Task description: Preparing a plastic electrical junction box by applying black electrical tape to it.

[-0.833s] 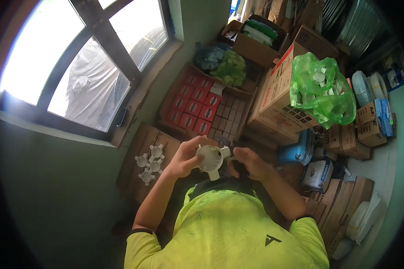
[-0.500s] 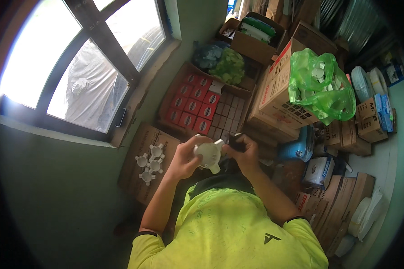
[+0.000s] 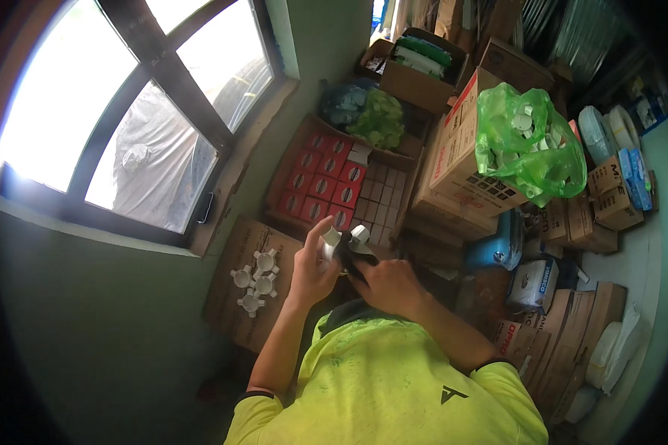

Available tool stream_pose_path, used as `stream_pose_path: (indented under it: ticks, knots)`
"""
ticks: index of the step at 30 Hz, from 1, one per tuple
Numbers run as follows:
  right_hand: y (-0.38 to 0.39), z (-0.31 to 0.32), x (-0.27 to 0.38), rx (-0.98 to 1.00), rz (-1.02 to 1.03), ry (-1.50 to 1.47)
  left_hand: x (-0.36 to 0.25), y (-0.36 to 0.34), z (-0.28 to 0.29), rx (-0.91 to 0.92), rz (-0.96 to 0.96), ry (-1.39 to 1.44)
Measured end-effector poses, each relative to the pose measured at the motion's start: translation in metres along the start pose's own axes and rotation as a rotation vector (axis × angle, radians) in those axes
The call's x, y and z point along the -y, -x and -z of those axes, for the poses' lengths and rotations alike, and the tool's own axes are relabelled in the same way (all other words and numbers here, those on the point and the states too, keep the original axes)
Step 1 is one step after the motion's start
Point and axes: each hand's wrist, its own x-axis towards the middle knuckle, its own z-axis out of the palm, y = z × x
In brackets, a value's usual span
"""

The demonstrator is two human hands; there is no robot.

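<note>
In front of my chest, my left hand [image 3: 309, 268] grips a white plastic conduit junction box [image 3: 329, 242], its index finger pointing up along the side. The box is tipped, and part of its round body is hidden. My right hand [image 3: 392, 285] is closed on a black hand tool [image 3: 346, 256] that lies against the box; its exact kind cannot be made out. Several more white junction boxes [image 3: 264, 285] with short spouts sit grouped on a brown carton [image 3: 234, 315] to the left of my forearm.
Ahead lies an open carton with rows of red boxes [image 3: 323, 187] and small brown boxes [image 3: 378, 196]. A green plastic bag [image 3: 497, 119] of white fittings rests on stacked cartons [image 3: 453, 159] at right. Long cartons [image 3: 564, 334] stand lower right. A window [image 3: 156, 141] fills the upper left.
The junction box has turned from showing its round face to a tipped position. My right hand has moved in and down, bringing the black tool across the box.
</note>
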Motion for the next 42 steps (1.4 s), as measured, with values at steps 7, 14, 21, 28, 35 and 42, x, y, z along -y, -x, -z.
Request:
stream_pose_path:
  ticks: [7, 14, 21, 28, 35, 42]
  knots:
    - [0.01, -0.013, 0.002, -0.136, -0.008, 0.23, -0.016, 0.004, -0.012, 0.065, 0.026, -0.183]
    - [0.009, -0.035, -0.028, -0.239, 0.072, 0.011, -0.013, -0.004, -0.02, -0.072, -0.192, -0.189]
    - [0.016, -0.041, -0.02, -0.279, -0.013, 0.019, -0.012, -0.005, -0.019, -0.019, 0.044, -0.128]
    - [0.01, -0.053, -0.01, -0.315, -0.117, -0.082, 0.002, -0.017, -0.025, -0.117, -0.239, -0.269]
    - [0.009, -0.052, -0.013, -0.426, 0.118, -0.763, -0.006, -0.003, -0.03, -0.144, -0.083, -0.223]
    - [0.01, -0.049, -0.02, -0.291, -0.189, -1.211, -0.005, -0.008, -0.032, -0.229, -0.204, -0.248]
